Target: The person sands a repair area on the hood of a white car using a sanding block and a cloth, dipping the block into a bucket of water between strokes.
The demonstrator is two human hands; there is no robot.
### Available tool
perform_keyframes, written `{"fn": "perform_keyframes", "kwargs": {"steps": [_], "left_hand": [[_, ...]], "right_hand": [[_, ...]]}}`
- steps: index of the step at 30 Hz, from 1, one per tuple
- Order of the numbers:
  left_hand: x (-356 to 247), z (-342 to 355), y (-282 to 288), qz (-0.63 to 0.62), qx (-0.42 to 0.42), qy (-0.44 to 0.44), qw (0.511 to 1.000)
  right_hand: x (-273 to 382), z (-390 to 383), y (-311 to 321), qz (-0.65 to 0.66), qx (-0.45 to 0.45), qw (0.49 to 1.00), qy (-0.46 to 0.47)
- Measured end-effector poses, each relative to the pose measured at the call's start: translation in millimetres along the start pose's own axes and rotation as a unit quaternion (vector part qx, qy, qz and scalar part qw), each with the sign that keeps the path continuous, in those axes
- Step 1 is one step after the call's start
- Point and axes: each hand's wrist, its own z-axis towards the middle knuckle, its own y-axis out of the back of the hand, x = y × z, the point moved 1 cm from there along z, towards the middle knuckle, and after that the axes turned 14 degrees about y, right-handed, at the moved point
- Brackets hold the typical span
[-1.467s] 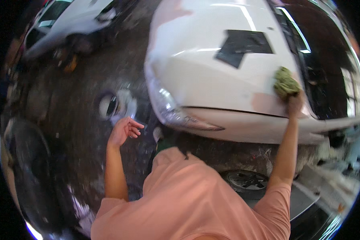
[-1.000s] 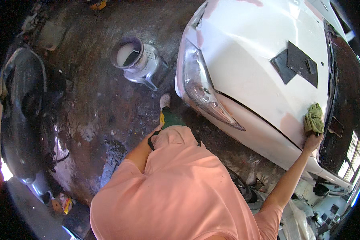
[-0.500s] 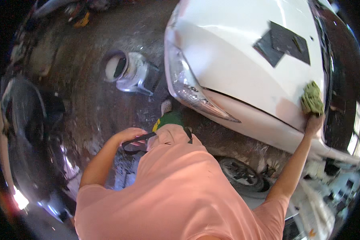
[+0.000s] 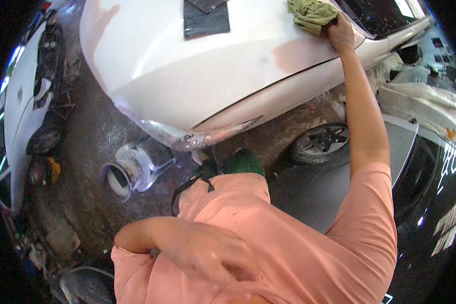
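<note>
My right hand (image 4: 341, 34) reaches far out over the white car hood (image 4: 157, 81), its fingers closed on a crumpled green cloth (image 4: 311, 15). The cloth lies against the hood near the windshield, just beyond a dull pinkish-beige patch (image 4: 298, 52). My left hand (image 4: 213, 253) is bent in across my chest, in front of the pink shirt (image 4: 299, 228). Motion smears its fingers, so their grip is unclear. Two dark, flat sheets (image 4: 206, 23) overlap on the hood, left of the cloth.
A pail (image 4: 130, 175) holding whitish liquid and a dark piece stands on a pale stool (image 4: 158, 168) at the left. A wheel (image 4: 321, 143) lies beside a dark grey car panel (image 4: 309, 195). Another white car (image 4: 23, 119) is at far left; plastic sheeting (image 4: 420, 99) lies at right.
My left hand has risen from beside my waist to my chest. The view has turned toward the right, showing the hood nearer the top. My right hand still holds the green cloth on the hood.
</note>
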Motion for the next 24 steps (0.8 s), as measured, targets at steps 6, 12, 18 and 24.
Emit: {"fn": "perform_keyframes", "kwargs": {"steps": [6, 12, 18, 24], "left_hand": [[-7, 9, 14, -0.129, -0.038, -0.043, 0.99], [-57, 33, -12, -0.418, -0.348, -0.066, 0.837], [-37, 41, -22, -0.413, -0.228, -0.098, 0.876], [-29, 44, -29, -0.41, -0.213, -0.097, 0.882]], "right_hand": [[41, -9, 21, 0.082, -0.043, 0.995, -0.048], [35, -20, 23, 0.078, -0.039, 0.996, -0.031], [41, -10, 7, 0.083, -0.05, 0.995, -0.002], [17, -7, 14, 0.034, -0.079, 0.994, 0.064]]}}
